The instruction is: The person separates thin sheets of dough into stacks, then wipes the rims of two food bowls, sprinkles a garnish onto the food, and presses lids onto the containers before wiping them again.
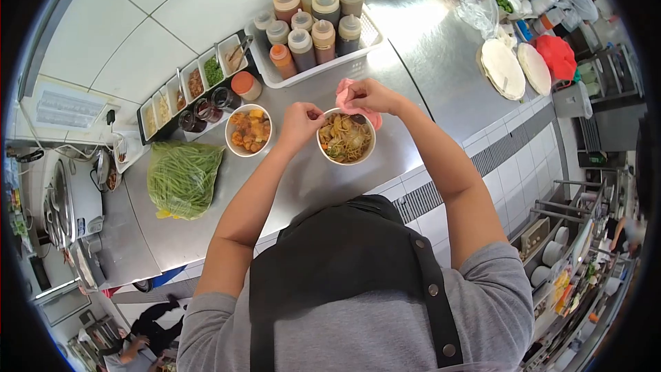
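A white bowl of noodles stands on the steel counter in front of me. My left hand pinches its rim on the left side. In my right hand is a pink cloth, bunched under the fingers against the far right part of the same rim. Left of my left hand, a second white bowl holds chunks of food in orange-brown sauce and is apart from both hands. The fingertips of my right hand are partly hidden by the cloth.
A white basket of squeeze bottles stands at the back, beside a rack of topping trays and a jar with an orange lid. A bag of green beans lies left. Pale round flat pieces sit far right. Another person is at lower left.
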{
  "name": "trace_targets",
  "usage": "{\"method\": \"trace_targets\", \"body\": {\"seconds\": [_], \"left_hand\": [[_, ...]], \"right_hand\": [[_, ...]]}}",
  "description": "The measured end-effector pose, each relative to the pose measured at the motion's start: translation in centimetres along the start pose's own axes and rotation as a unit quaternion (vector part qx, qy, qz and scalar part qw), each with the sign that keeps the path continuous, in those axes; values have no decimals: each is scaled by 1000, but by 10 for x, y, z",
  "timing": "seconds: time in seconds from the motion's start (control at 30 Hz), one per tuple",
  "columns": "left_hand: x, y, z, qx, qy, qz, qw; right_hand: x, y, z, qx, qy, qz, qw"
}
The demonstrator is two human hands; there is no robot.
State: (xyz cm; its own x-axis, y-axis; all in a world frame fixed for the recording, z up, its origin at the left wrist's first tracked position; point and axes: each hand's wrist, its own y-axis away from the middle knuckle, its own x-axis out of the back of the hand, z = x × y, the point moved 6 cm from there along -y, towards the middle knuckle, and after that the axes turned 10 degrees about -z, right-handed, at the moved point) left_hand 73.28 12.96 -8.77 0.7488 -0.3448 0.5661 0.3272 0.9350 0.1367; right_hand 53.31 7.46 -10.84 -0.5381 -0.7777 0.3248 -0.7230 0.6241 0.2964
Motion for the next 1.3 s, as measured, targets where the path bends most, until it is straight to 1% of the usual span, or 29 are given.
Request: {"method": "trace_targets", "body": {"seconds": [0.03, 0.1, 0.13, 0.2, 0.27, 0.33, 0.37, 0.43, 0.47, 0.5, 0.53, 0.57, 0.6, 0.63, 0.67, 0.7, 0.73, 0.77, 0.8, 0.83, 0.87, 0.93, 1.07, 1.13, 1.17, 1.2, 1.23, 1.27, 1.3], "left_hand": [[3, 3, -3, 3, 0, 4, 1000], [9, 10, -14, 50, 20, 24, 998], [10, 14, -16, 53, 20, 27, 998], [10, 23, -24, 96, 82, 49, 991], [11, 36, -25, 105, 117, 70, 985], [9, 46, -29, 114, 153, 89, 978], [8, 53, -34, 124, 190, 111, 968], [4, 63, -43, 136, 227, 132, 955], [1, 68, -48, 143, 272, 142, 941], [0, 73, -49, 149, 316, 152, 924], [-2, 77, -47, 151, 316, 152, 924], [-4, 81, -47, 161, 346, 175, 907], [-7, 85, -46, 171, 376, 198, 889], [-11, 87, -46, 172, 376, 198, 889], [-18, 90, -49, 168, 414, 214, 869], [-24, 92, -51, 163, 451, 229, 847], [-31, 93, -51, 164, 451, 230, 847], [-39, 95, -50, 155, 483, 244, 826], [-46, 96, -47, 145, 515, 257, 805], [-52, 96, -45, 146, 529, 267, 792], [-55, 96, -44, 146, 528, 268, 793], [-64, 97, -40, 169, 567, 256, 764], [-80, 99, -46, 212, 597, 221, 742], [-83, 97, -56, 225, 547, 190, 784], [-80, 98, -56, 226, 544, 188, 786], [-79, 100, -52, 226, 567, 159, 776], [-80, 100, -50, 225, 589, 129, 765], [-84, 102, -51, 223, 585, 128, 769], [-90, 108, -52, 215, 503, 119, 829]], "right_hand": [[0, 0, 4, -35, -34, -10, 999], [-5, 0, 3, -35, -39, -6, 999], [-7, 0, 3, -37, -46, 3, 998], [-12, -1, 9, -47, -57, 14, 997], [-18, 2, 19, -58, -68, 28, 996], [-20, 15, 11, 34, -70, 121, 990], [-27, 20, 13, 33, -71, 120, 990], [-35, 32, 17, -27, -70, 201, 977], [-42, 35, 15, -27, -71, 200, 977], [-46, 40, 14, -19, -83, 239, 967], [-50, 46, 12, -11, -95, 277, 956], [-58, 48, 10, -12, -96, 276, 956], [-64, 52, 9, -13, -121, 306, 944], [-69, 57, 8, -15, -146, 335, 931], [-79, 57, 9, -16, -147, 333, 931], [-86, 60, 11, -8, -157, 369, 916], [-92, 62, 13, -1, -167, 404, 899], [-101, 60, 14, 0, -168, 403, 900], [-107, 60, 13, 8, -199, 428, 882], [-112, 61, 13, 16, -231, 452, 861], [-117, 59, 11, 17, -232, 452, 861], [-124, 60, 8, 45, -266, 485, 832], [-149, 55, 1, 35, -314, 480, 818], [-169, 44, 5, 76, -278, 446, 847], [-185, 32, 19, 92, -222, 386, 891], [-191, 39, 19, 92, -225, 388, 889], [-204, 39, 20, 84, -318, 321, 888], [-214, 38, 19, 78, -406, 249, 876], [-208, 47, 11, 38, -469, 260, 843]]}}
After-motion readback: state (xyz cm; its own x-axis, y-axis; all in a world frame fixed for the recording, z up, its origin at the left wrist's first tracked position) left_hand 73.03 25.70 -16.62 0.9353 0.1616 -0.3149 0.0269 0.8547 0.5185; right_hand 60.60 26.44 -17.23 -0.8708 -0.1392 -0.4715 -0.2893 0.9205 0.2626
